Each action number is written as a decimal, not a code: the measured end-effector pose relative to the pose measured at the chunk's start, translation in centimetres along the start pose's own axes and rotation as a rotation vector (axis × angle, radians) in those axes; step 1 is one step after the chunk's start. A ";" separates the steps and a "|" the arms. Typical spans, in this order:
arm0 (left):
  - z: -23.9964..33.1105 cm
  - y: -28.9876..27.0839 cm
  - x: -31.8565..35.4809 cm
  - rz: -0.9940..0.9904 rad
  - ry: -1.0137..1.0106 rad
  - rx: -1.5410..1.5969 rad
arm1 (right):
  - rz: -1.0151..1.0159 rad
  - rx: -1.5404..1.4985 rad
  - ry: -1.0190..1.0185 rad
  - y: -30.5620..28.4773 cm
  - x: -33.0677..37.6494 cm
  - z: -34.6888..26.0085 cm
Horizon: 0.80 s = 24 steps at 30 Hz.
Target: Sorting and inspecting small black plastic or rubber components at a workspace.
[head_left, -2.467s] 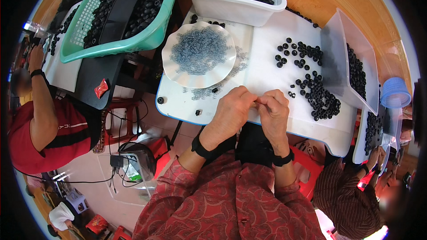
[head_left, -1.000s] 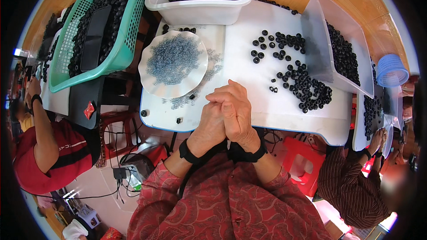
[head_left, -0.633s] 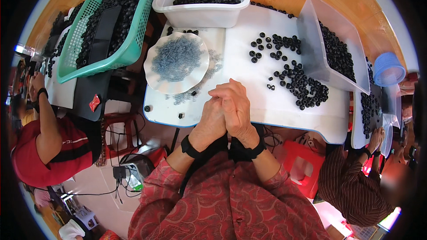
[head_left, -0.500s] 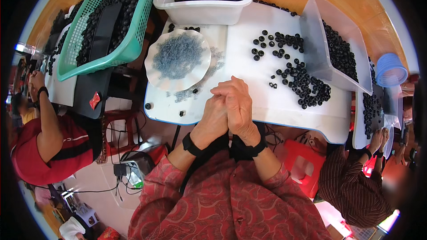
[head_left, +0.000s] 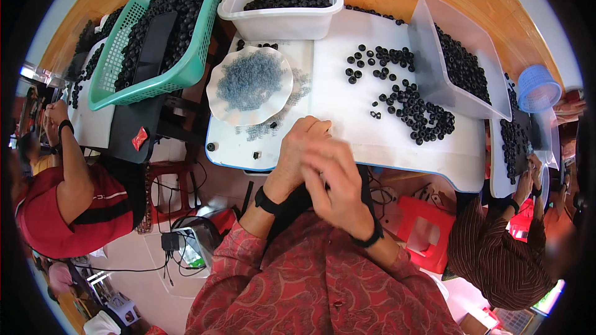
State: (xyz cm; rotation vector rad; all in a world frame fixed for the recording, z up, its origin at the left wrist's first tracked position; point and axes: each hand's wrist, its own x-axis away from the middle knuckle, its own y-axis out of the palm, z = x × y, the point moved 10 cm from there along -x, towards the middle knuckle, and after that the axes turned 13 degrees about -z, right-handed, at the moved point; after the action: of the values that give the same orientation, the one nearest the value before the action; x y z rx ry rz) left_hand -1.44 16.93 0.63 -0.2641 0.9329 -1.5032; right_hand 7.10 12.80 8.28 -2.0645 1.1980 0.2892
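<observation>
My left hand [head_left: 292, 155] is just over the near edge of the white table [head_left: 385, 142], its fingers curled in; whatever may be inside is hidden. Partly across it, my right hand [head_left: 337, 186] has its fingers stretched out and apart, blurred by motion. No object shows in it. Left of my hands, a white scalloped plate [head_left: 218, 96] holds a heap of tiny clear ring-like pieces [head_left: 251, 80], with more spilled around it. Loose black ring-shaped parts [head_left: 428, 121] lie in clusters to the right. A small black piece [head_left: 256, 156] is near the front edge.
A white tub [head_left: 282, 25] of black parts stands behind the plate. A translucent bin [head_left: 428, 56], tipped toward me, holds more at right. The green basket [head_left: 102, 96] at left is full of them. People [head_left: 81, 205] sit on both sides; a red stool [head_left: 425, 229] is at lower right.
My hands were clasped together; the right hand's fingers have loosened and spread, and that hand has drawn back toward me. The view has shifted slightly.
</observation>
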 end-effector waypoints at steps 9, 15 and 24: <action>-3.3 0.4 1.7 0.013 -0.289 0.574 | -0.183 -0.754 -0.291 -2.9 -2.0 -14.0; -1.5 0.5 3.0 0.033 -0.289 1.174 | 0.045 -0.825 -0.620 -4.6 -1.2 -18.9; 0.0 0.0 4.2 0.048 -0.226 1.329 | -0.002 -0.718 -0.526 -5.4 -0.8 -19.3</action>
State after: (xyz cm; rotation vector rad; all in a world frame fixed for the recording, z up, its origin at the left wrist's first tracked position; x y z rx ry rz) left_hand -2.22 13.11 -0.87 0.5424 -0.3422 -1.6948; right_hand 8.14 1.91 25.06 -2.3356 0.8207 1.3285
